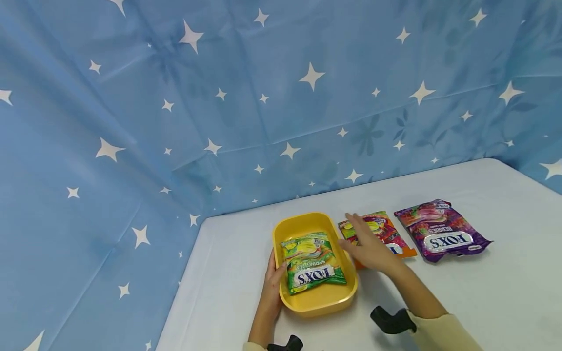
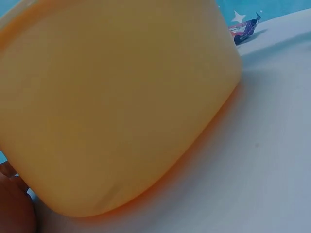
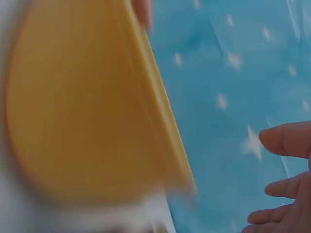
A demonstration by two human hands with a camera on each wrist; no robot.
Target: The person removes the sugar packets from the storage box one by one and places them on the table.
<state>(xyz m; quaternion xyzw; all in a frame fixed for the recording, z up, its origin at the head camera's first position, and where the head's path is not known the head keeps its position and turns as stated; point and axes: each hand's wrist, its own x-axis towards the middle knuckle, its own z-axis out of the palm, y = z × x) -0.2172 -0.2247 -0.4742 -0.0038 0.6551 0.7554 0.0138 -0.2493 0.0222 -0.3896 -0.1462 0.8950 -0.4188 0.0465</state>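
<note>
A yellow plastic container [image 1: 317,307] holds a green candy bag [image 1: 312,263] printed FOX'S SPRING TEA, its lettering upside down in the head view. My left hand [image 1: 273,283] grips the container's left side, thumb at the rim; most fingers are hidden behind the wall. Just past the right rim, my right hand [image 1: 370,247] is held with fingers extended and nothing in it. It partly covers an orange-red FOX'S bag [image 1: 378,224]. In the right wrist view, the right hand's spread fingers [image 3: 286,141] stand apart from the container's wall [image 3: 82,111].
Farther right on the white table [image 1: 496,297] lies a purple FOX'S Berries bag [image 1: 443,231]. A blue curtain with white stars [image 1: 281,97] hangs behind and to the left of the table.
</note>
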